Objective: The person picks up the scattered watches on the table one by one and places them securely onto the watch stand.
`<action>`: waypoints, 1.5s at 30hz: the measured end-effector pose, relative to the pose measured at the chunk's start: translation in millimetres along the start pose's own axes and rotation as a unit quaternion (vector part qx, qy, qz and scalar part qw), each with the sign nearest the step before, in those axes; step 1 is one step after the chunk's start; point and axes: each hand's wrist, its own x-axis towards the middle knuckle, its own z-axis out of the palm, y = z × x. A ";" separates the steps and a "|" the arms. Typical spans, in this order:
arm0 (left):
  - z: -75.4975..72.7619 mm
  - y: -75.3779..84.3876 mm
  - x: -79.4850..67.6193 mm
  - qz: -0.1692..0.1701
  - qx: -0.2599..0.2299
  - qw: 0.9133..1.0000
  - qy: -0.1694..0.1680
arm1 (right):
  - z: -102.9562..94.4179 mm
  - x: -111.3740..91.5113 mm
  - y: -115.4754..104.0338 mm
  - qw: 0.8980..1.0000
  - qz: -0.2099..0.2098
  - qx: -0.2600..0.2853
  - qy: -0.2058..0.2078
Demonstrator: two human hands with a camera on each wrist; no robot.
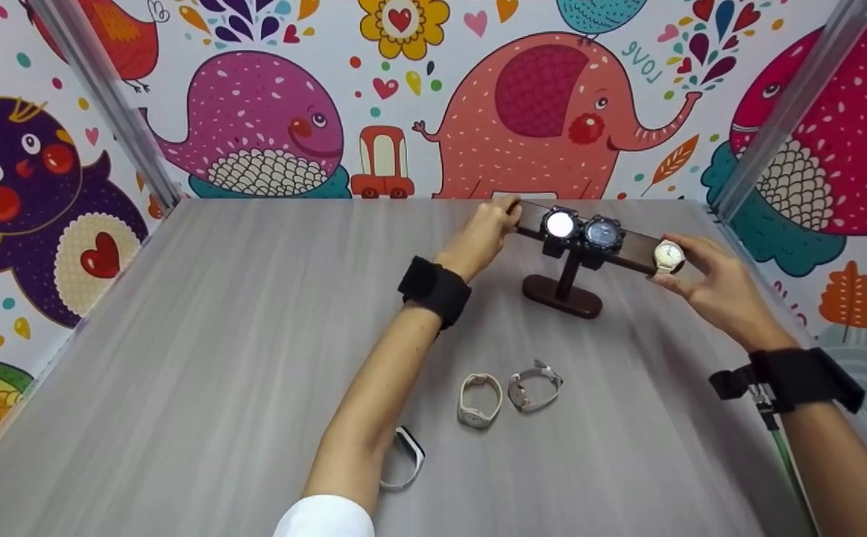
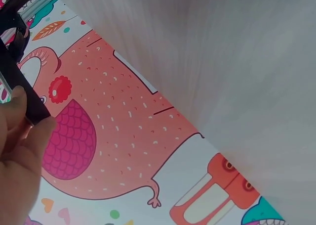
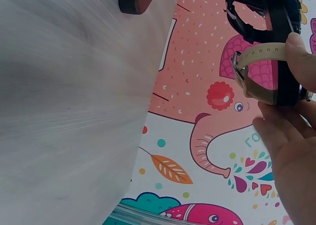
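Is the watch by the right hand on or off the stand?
On: the watch has its strap looped around the stand's bar, as the right wrist view shows.

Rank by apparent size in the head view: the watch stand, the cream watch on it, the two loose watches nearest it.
1. Watch stand
2. Beige loose watch and grey-strapped loose watch: too alike to rank
3. Cream watch

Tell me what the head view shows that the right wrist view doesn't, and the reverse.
Only the head view shows the left hand and the three loose watches on the table.

Only the right wrist view shows the metal buckle of the pale watch.

Both show the right hand gripping one end of the stand, that pale watch, the table and the wall's painted elephant.
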 end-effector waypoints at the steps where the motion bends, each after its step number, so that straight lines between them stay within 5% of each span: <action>1: 0.0 0.2 0.1 -0.001 0.001 1.000 0.001 | -0.6 0.9 -1.3 1.000 0.001 -0.008 -0.002; 14: 2.5 3.2 -3.8 -0.021 -0.038 0.999 -0.007 | 11.0 14.7 -12.3 0.998 -0.042 -0.039 0.006; 36: -3.5 5.6 -1.0 -0.001 0.014 1.000 0.004 | 16.3 27.0 -25.6 0.998 -0.045 -0.041 -0.005; 41: -6.5 4.3 -1.9 0.025 0.023 0.999 -0.013 | 16.1 27.0 -27.1 0.996 -0.057 -0.063 -0.009; 45: -6.3 0.7 -11.7 0.011 0.003 1.000 -0.025 | 18.0 22.6 -31.2 0.996 -0.053 -0.065 -0.032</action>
